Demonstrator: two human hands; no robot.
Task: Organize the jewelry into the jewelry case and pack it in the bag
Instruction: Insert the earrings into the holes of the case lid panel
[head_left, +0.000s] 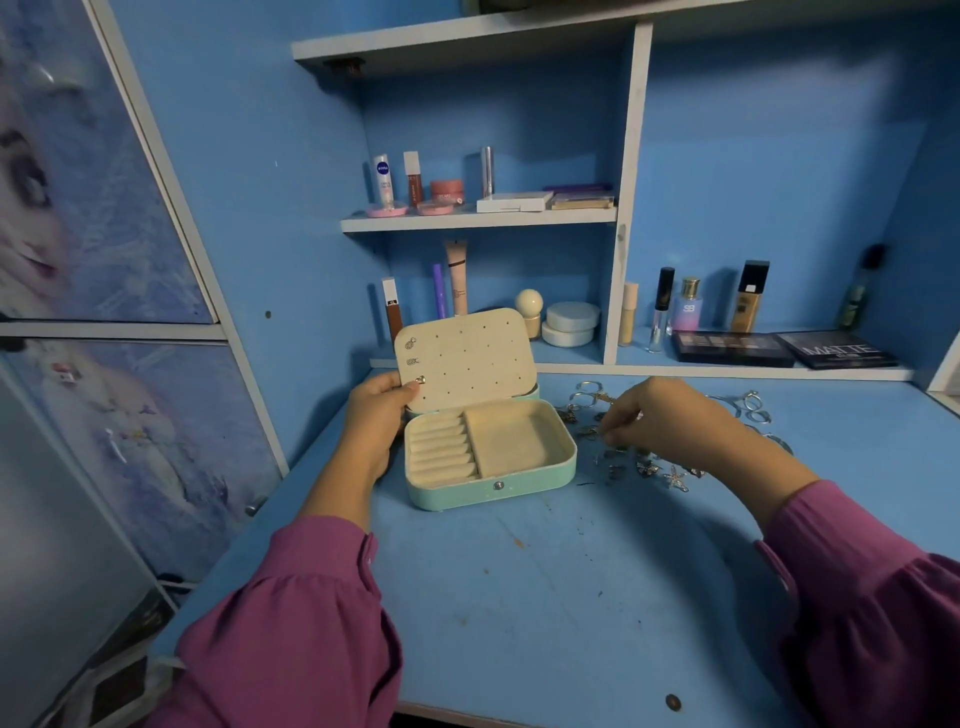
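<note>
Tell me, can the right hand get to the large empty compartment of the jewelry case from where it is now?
Probably yes. The lid stands open, the large compartment faces up, and the right hand is beside the jewelry case with nothing between.

The jewelry case (491, 457), mint green outside with a cream lining, sits open on the blue desk (571, 597). Its lid (465, 358) stands tilted back, dotted with small holes, with three earrings (414, 360) pinned down its left edge. The base has ring rolls (441, 449) on the left and an open compartment (511, 441) on the right. Loose silver jewelry (644, 465), including hoops and butterfly charms, lies scattered just right of the case.
</note>
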